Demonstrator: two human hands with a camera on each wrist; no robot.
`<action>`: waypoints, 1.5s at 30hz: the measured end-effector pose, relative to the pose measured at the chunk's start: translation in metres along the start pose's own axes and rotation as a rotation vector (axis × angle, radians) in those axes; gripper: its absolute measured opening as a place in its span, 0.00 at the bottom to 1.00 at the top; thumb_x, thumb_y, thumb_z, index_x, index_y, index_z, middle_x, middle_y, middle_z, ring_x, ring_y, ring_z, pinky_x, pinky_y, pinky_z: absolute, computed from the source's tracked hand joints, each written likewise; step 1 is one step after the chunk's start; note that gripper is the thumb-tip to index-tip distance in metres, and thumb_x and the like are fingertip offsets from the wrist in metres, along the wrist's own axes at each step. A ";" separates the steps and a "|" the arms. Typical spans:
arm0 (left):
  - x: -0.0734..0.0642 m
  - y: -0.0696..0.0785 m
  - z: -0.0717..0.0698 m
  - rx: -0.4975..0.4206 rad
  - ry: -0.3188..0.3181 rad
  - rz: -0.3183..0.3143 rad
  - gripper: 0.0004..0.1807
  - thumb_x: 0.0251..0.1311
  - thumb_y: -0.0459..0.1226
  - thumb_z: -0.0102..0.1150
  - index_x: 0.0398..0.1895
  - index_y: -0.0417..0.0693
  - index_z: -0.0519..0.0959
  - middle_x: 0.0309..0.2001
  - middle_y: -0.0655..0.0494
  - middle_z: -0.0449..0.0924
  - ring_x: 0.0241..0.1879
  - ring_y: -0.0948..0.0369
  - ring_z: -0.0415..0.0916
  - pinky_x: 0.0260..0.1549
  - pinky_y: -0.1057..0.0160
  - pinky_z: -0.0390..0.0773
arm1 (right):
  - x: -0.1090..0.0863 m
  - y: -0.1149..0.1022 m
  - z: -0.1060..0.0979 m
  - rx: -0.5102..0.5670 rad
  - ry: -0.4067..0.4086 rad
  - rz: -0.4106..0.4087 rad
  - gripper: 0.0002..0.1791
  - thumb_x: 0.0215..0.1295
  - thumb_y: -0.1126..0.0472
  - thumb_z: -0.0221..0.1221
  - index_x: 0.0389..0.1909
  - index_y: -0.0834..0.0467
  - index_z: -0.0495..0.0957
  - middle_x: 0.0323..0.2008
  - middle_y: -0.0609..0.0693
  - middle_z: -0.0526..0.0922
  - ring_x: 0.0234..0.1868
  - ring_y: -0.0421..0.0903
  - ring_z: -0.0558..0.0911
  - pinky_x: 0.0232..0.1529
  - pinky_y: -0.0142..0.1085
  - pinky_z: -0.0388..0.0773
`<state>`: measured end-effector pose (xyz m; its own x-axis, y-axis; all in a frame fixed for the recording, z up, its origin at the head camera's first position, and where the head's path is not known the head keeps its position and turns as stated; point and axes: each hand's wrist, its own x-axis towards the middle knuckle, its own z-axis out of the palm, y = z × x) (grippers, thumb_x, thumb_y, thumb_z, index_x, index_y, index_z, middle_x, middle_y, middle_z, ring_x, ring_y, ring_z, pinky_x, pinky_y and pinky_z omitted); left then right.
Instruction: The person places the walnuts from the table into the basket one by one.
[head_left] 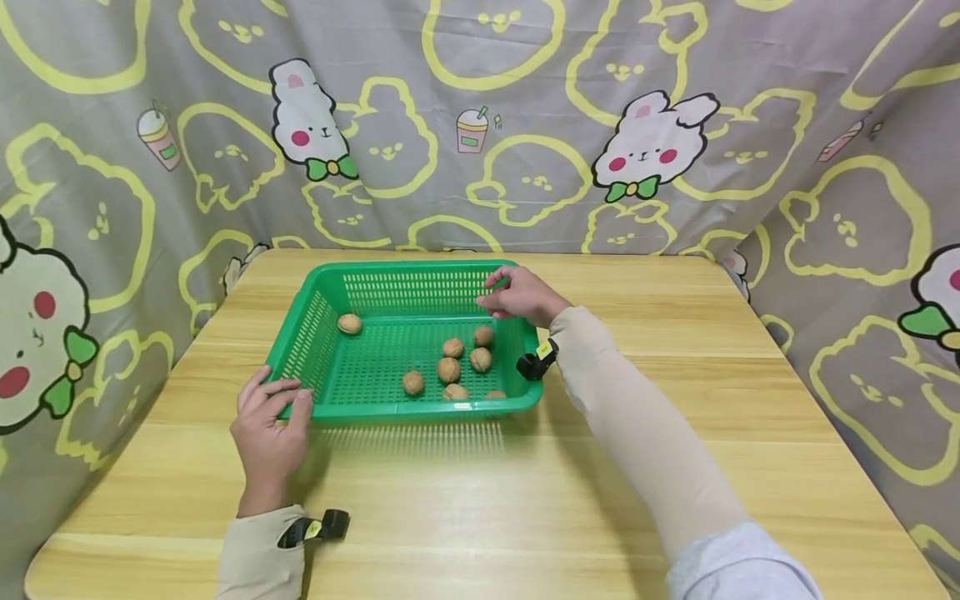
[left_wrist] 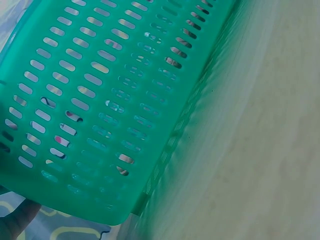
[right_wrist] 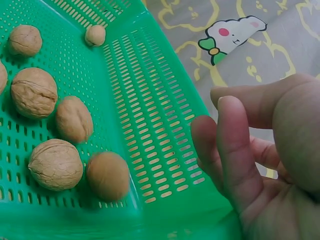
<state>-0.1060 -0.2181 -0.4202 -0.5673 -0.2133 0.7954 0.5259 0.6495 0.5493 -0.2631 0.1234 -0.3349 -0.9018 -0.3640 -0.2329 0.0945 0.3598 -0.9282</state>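
Observation:
A green plastic basket (head_left: pixel 427 407) with slotted walls stands on the wooden table. Several walnuts (head_left: pixel 448 370) lie on its floor, mostly toward the right. One walnut (head_left: pixel 349 323) sits apart near the left wall. My left hand (head_left: pixel 270 429) holds the basket's near left corner, thumb and index finger over the rim; the left wrist view shows the slotted wall (left_wrist: pixel 80 80) close up and a finger at the corner. Over the far right corner hovers my right hand (right_wrist: pixel 255 155), fingers loosely bent, nothing between them. Below it, one walnut (right_wrist: pixel 107 176) looks blurred.
The wooden table (head_left: pixel 637 500) extends around the basket, with its far edge just behind. A grey patterned curtain (head_left: pixel 525 108) hangs behind and along both sides. Dark wrist cameras are strapped to both sleeves, the right one close to the basket's rim.

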 end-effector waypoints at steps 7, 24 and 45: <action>0.001 0.001 -0.001 -0.015 0.004 0.016 0.12 0.53 0.32 0.60 0.19 0.30 0.82 0.29 0.33 0.80 0.54 0.35 0.72 0.62 0.52 0.64 | -0.003 -0.002 0.000 0.003 0.007 0.007 0.22 0.68 0.61 0.59 0.58 0.66 0.67 0.45 0.61 0.73 0.35 0.52 0.80 0.40 0.40 0.81; 0.000 0.001 -0.001 -0.019 0.013 -0.004 0.09 0.52 0.30 0.62 0.19 0.32 0.83 0.30 0.33 0.81 0.54 0.35 0.71 0.62 0.51 0.63 | -0.012 0.007 -0.014 0.325 0.075 -0.015 0.09 0.71 0.63 0.53 0.48 0.62 0.69 0.43 0.58 0.74 0.34 0.46 0.80 0.35 0.33 0.81; 0.000 0.001 -0.001 -0.020 0.007 0.002 0.10 0.53 0.32 0.61 0.20 0.32 0.83 0.30 0.34 0.81 0.54 0.34 0.71 0.62 0.50 0.63 | -0.018 0.070 -0.052 0.078 0.373 0.082 0.18 0.67 0.64 0.56 0.53 0.68 0.65 0.38 0.57 0.73 0.30 0.47 0.77 0.46 0.44 0.81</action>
<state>-0.1049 -0.2185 -0.4198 -0.5617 -0.2169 0.7984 0.5398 0.6353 0.5523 -0.2625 0.1996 -0.3806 -0.9799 0.0062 -0.1995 0.1919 0.3029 -0.9335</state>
